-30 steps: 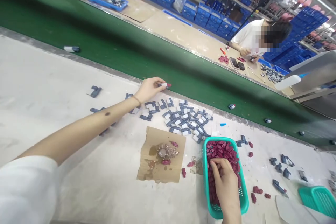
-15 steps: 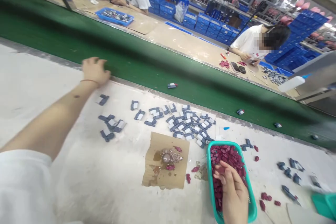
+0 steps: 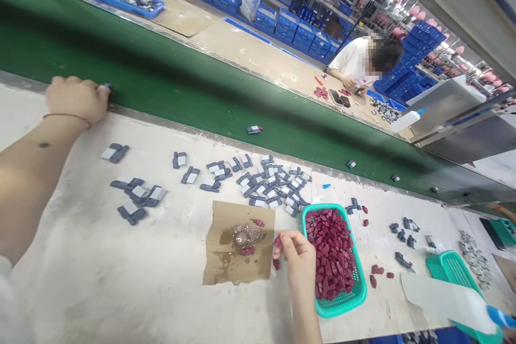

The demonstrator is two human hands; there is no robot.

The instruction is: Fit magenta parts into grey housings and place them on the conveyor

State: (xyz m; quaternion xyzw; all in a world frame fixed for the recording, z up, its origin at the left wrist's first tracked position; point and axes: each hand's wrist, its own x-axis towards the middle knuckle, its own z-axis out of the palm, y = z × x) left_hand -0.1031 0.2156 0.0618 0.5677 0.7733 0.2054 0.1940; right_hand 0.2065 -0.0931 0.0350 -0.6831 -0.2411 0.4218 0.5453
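At the near edge of the green conveyor belt (image 3: pixel 181 97), my left hand (image 3: pixel 76 101) is closed around a small dark grey piece whose end shows by the thumb. My right hand (image 3: pixel 296 250) pinches a small dark red piece (image 3: pixel 277 241) between thumb and fingers, just left of the teal basket (image 3: pixel 360 285) full of red pieces. Left of that hand lies a brown cardboard square (image 3: pixel 217 274) bearing a beaded, glittery lump (image 3: pixel 244 237) and a few red pieces. Many grey-and-white pieces (image 3: pixel 278 180) are spread between the cardboard and the belt.
Grey-and-red pieces (image 3: pixel 255 129) ride on the belt. A white bottle with a blue tip (image 3: pixel 447 298) and a second teal basket (image 3: pixel 451 269) are at the right. Across the belt, a person (image 3: pixel 350 64) works near a blue tray (image 3: pixel 121 0).
My right hand has left the basket and moved left toward the cardboard with a red piece. My left hand has closed on a grey piece at the belt edge. The view has shifted right.
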